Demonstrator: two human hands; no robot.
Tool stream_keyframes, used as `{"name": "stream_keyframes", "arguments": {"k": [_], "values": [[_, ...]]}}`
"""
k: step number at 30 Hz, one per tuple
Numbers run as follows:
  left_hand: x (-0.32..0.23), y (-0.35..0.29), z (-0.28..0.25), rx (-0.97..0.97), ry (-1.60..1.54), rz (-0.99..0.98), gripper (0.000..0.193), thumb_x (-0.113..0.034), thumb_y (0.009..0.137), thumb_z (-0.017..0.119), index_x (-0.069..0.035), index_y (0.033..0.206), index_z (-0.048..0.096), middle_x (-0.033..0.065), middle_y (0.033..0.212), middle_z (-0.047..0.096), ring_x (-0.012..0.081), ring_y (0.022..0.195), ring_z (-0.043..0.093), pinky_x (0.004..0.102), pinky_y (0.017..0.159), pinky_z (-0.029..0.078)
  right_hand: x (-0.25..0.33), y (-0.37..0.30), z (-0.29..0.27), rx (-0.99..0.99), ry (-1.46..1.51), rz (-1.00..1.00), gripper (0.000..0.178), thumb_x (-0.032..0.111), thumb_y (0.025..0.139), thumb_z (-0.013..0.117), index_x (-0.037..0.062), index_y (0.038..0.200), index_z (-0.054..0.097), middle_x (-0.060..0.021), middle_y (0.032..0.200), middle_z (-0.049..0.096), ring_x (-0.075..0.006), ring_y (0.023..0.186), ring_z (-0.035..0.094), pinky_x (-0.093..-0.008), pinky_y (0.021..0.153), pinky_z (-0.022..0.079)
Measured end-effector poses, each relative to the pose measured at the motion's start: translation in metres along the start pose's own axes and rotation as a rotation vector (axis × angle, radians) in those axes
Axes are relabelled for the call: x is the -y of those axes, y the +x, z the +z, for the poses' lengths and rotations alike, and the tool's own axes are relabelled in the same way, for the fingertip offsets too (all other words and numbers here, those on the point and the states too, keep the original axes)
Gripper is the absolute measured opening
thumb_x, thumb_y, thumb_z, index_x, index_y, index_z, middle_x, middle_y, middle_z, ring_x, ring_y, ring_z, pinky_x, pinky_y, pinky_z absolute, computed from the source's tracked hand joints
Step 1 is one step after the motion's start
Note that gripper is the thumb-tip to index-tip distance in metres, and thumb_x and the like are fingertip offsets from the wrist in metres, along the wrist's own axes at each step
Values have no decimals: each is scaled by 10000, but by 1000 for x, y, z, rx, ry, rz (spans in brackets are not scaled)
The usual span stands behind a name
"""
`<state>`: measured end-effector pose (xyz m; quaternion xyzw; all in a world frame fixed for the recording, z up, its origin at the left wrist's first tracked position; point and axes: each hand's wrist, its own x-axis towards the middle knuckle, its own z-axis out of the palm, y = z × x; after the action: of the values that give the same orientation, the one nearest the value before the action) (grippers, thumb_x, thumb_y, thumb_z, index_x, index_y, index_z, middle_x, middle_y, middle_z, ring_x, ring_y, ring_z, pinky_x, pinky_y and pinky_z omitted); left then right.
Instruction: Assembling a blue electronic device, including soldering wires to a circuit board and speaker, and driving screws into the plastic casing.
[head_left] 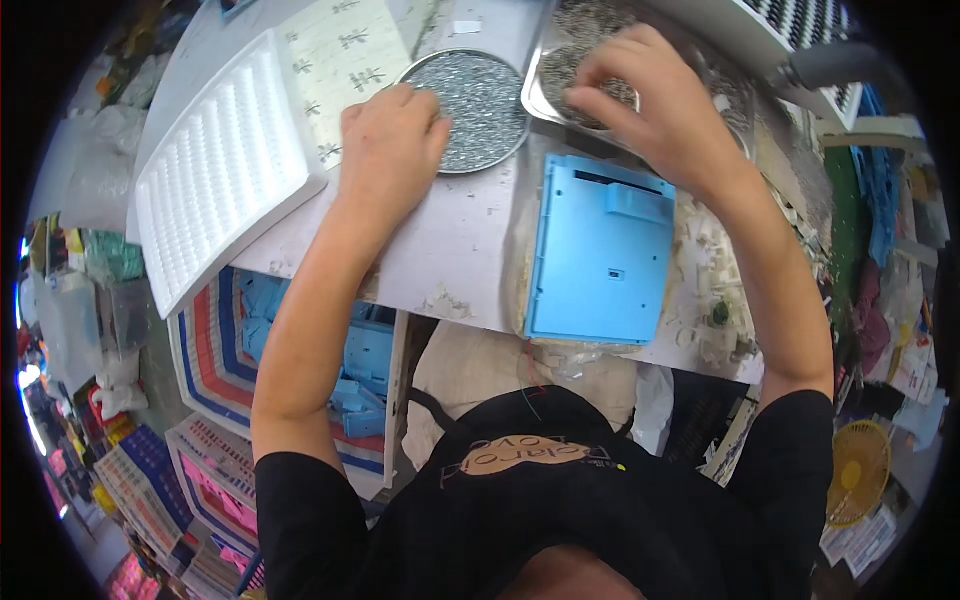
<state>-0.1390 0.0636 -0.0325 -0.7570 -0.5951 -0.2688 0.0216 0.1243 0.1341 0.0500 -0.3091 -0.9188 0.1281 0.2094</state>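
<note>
My left hand (395, 140) is at the left rim of a round metal dish (480, 110) full of small silvery pins. Its fingers are curled in, and what they hold, if anything, is hidden. Over a rectangular metal tray (534, 92) of small dark metal parts, my right hand (650, 100) has thumb and fingers drawn together; anything between them is too small to make out. Below the two containers a flat light-blue plastic panel (600, 255) lies on the table, with a slot and a raised block near its far edge.
A white ridged tray (225, 175) leans at the left beside a patterned sheet (350, 60). Small pale pieces (705, 290) are scattered right of the panel. Below the table's left edge, a striped bag (200, 350) holds more blue parts. A grey handle (830, 65) juts in at upper right.
</note>
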Motion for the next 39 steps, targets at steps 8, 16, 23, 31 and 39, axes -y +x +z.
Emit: {"name": "stream_keyframes", "arguments": {"k": [8, 16, 23, 31, 39], "values": [[-41, -6, -16, 28, -377, -42, 176, -158, 908, 696, -17, 821, 637, 146, 823, 632, 343, 756, 622, 443, 676, 471, -22, -98, -27, 31, -139, 15, 73, 76, 838, 723, 35, 889, 691, -44, 1004, 686, -296, 1109, 550, -402, 931, 496], [-84, -11, -18, 116, -485, 13, 151, -141, 892, 716, -5, 847, 668, 144, 805, 643, 329, 744, 637, 421, 665, 495, -20, -84, -27, 154, -107, 3, 83, 69, 799, 739, 25, 866, 718, -58, 994, 687, -297, 1139, 561, -387, 951, 499], [-88, -6, -16, 115, -161, 255, 194, -197, 877, 735, -62, 799, 619, 93, 795, 603, 297, 727, 636, 408, 673, 471, -6, -37, -39, 168, -121, -21, 141, 82, 814, 748, 17, 938, 735, -64, 998, 687, -293, 1106, 567, -393, 938, 491], [-101, -4, -7, 122, 76, 296, 176, -225, 842, 729, -95, 803, 617, 56, 769, 571, 229, 695, 637, 380, 630, 439, 5, 72, 48, 320, -282, -316, 131, 175, 824, 676, 55, 817, 728, -93, 898, 703, -289, 983, 602, -417, 827, 515], [-97, -8, -8, 181, -76, 185, 197, -235, 877, 711, -59, 845, 629, 94, 798, 603, 278, 716, 662, 417, 633, 497, -4, 88, 91, 275, -381, -298, 153, 198, 816, 740, 55, 869, 725, -54, 922, 700, -271, 1011, 605, -415, 787, 551]]}}
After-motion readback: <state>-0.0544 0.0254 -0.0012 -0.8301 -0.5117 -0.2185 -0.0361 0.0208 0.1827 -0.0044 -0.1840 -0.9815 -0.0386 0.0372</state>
